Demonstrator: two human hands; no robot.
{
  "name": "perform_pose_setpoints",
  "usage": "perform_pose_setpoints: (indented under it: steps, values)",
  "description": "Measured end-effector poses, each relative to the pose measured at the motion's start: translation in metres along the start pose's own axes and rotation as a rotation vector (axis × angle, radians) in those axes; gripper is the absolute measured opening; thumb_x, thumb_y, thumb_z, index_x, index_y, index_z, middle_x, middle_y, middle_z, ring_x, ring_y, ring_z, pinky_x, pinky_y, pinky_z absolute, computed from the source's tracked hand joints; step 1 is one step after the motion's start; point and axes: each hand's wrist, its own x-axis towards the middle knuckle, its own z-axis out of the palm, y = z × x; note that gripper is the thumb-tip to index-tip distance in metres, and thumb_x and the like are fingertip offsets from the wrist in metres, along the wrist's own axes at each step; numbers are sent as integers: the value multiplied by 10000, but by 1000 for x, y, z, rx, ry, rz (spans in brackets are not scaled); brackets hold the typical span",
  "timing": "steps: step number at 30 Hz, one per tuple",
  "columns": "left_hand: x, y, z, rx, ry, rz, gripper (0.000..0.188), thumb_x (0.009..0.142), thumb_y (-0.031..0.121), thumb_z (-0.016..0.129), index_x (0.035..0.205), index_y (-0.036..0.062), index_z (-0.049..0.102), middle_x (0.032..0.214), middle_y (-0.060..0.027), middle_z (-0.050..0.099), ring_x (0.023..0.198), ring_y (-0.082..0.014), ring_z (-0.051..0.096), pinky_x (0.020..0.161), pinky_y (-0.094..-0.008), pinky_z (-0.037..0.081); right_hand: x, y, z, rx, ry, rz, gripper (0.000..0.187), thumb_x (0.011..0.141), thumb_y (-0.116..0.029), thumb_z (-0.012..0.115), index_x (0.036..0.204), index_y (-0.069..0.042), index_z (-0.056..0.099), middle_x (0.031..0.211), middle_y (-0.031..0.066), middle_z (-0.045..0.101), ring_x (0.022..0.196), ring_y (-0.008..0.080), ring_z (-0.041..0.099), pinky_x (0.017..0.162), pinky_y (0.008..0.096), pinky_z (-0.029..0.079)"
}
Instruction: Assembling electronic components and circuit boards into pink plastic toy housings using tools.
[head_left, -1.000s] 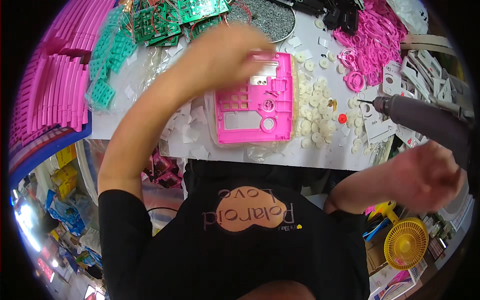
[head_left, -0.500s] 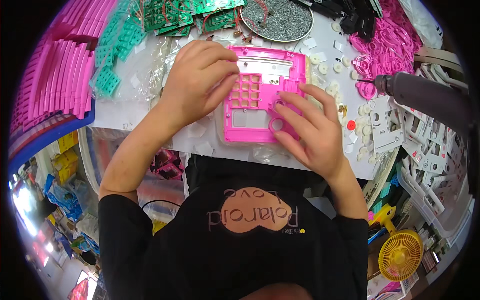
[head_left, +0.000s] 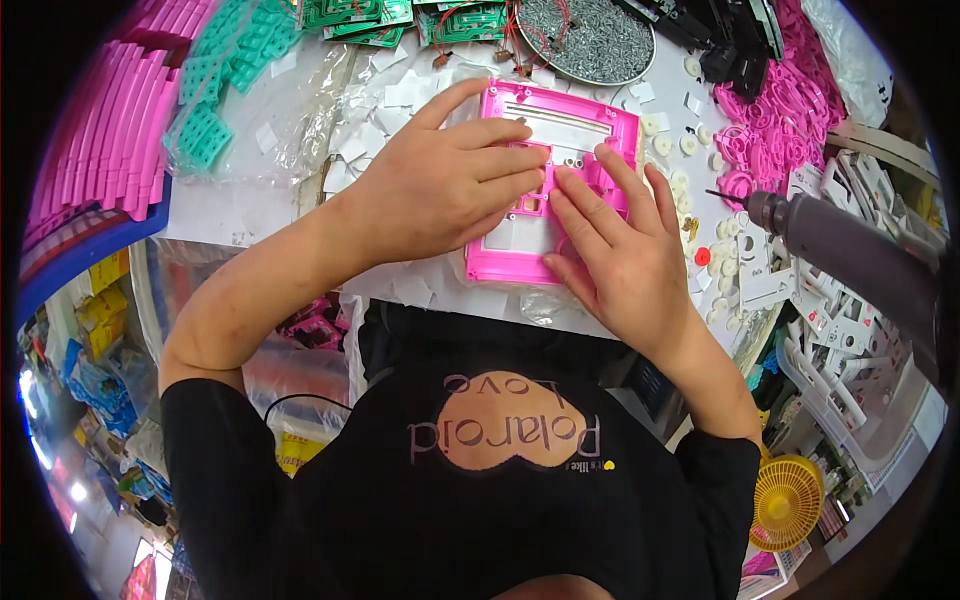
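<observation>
A pink plastic casing [head_left: 515,268] lies on the table in front of me, with a grid of square holes and a slotted strip near its far end. My left hand [head_left: 440,185] reaches over its left side, palm down, the outstretched fingers covering most of the grid; its thumb is hidden. On the casing's right part rests my right hand [head_left: 625,260], fingers spread and thumb near the close edge. Whether a small part sits beneath the fingertips cannot be seen.
Beyond the casing are green circuit boards [head_left: 465,25] with red wires and a round tray of screws [head_left: 600,45]. An electric screwdriver [head_left: 850,235] juts in from the right, near pink parts [head_left: 780,120]. Teal keypads [head_left: 205,135] and stacked pink panels [head_left: 115,130] lie left.
My left hand has moved right from the casing's left edge onto the grid of holes, its fingers straightening. My right hand stays on the casing's right side. The view has shifted slightly.
</observation>
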Motion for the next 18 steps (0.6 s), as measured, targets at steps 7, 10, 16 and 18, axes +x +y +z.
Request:
perform_pose_setpoints:
  steps: [7,10,16,18]
  values:
    - [6,2,-2,131,-46,51,340,810,144,747,1147,99,723,1243,0,699,1229,-200,621,1201,-585,297,5,-5,1,-143,-25,-47,445,835,-240,731,1187,29,696,1302,133,651,1312,334,522,1125,624,329]
    - [5,-1,-5,101,-50,31,348,811,156,755,1155,112,725,1243,7,703,1219,-200,629,1204,-587,290,7,-1,-1,-65,-10,-38,447,844,-241,726,1195,33,689,1312,129,643,1298,322,527,1128,607,337]
    - [-2,-8,-5,34,-49,-10,371,825,173,758,1195,169,727,1267,19,703,1224,-204,630,1208,-586,269,3,-3,2,10,-3,12,524,805,-206,771,1262,19,649,1382,135,606,1288,329,538,1118,526,382]
    - [-1,-9,-5,23,-59,-17,376,825,172,759,1199,178,727,1271,24,703,1224,-203,631,1206,-589,266,6,-3,4,13,17,11,534,793,-192,774,1254,43,643,1377,155,603,1265,330,547,1099,497,406]
